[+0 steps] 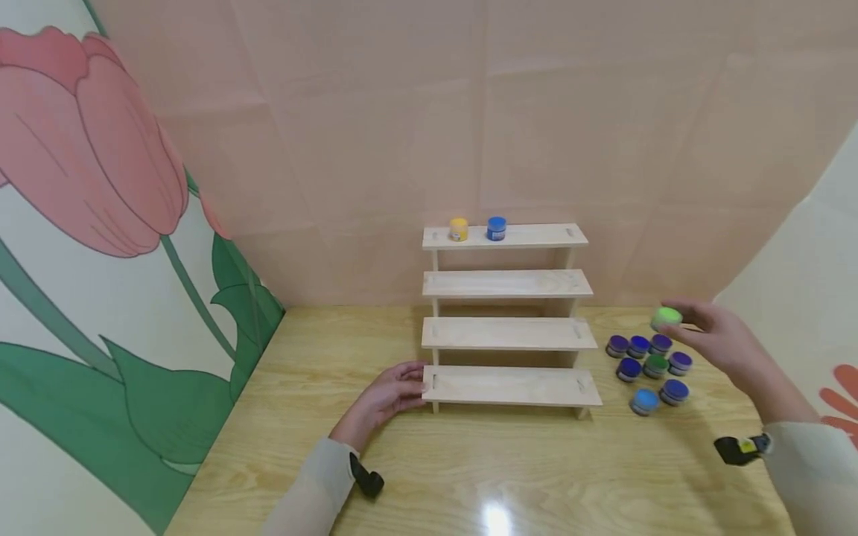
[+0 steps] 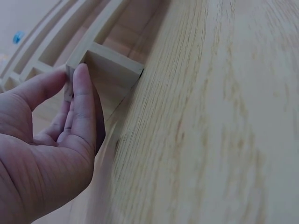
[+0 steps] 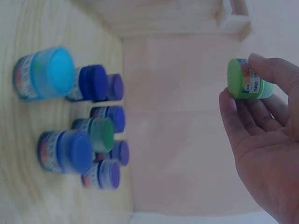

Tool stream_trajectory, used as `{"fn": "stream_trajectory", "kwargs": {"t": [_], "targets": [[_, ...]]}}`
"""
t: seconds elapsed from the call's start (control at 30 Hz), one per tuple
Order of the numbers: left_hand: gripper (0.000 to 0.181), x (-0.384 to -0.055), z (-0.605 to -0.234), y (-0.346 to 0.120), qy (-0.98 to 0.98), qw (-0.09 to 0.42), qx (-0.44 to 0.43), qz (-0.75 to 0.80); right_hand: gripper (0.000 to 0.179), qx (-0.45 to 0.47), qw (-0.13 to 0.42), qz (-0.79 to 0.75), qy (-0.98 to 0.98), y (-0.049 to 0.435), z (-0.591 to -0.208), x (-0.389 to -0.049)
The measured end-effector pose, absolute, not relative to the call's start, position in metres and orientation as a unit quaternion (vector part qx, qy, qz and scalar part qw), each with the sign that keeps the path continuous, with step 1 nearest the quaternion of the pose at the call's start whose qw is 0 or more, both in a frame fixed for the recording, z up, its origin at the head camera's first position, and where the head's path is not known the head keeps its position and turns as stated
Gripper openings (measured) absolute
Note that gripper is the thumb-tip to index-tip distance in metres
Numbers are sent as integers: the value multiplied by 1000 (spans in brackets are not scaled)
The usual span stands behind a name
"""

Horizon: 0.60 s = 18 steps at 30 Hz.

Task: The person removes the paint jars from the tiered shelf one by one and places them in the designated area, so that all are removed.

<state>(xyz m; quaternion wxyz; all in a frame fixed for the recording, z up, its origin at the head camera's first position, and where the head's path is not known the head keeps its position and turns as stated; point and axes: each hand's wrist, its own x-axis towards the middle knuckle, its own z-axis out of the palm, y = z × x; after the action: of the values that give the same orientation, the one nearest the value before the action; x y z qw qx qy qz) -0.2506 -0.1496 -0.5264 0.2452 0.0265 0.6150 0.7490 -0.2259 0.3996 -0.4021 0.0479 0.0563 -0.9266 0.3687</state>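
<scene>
A wooden four-tier stepped rack (image 1: 512, 385) stands on the table. My left hand (image 1: 391, 392) is at the left end of its lowest step; in the left wrist view the thumb and fingers pinch that board's end (image 2: 70, 77). My right hand (image 1: 727, 339) holds a light green paint jar (image 1: 666, 318) above the group of jars at right. The right wrist view shows this jar (image 3: 250, 79) between thumb and fingers, its label partly visible. On the top step stand a yellow jar (image 1: 459, 229) and a blue jar (image 1: 496, 228).
Right of the rack, several paint jars stand close together on the table, among them a light blue jar (image 1: 644, 402), a dark green jar (image 1: 655, 365) and a purple jar (image 1: 680, 362). A pinkish-beige sheet (image 1: 362, 149) hangs behind. Tulip-patterned wall (image 1: 94, 149) borders the left side.
</scene>
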Motion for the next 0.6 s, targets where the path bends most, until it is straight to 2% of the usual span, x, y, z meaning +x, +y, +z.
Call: {"fn": "stream_trajectory", "kwargs": {"t": [0.6], "targets": [[61, -251, -528, -150, 619, 244, 36, 746, 57, 42, 41, 383, -922, 449, -444, -207]]}}
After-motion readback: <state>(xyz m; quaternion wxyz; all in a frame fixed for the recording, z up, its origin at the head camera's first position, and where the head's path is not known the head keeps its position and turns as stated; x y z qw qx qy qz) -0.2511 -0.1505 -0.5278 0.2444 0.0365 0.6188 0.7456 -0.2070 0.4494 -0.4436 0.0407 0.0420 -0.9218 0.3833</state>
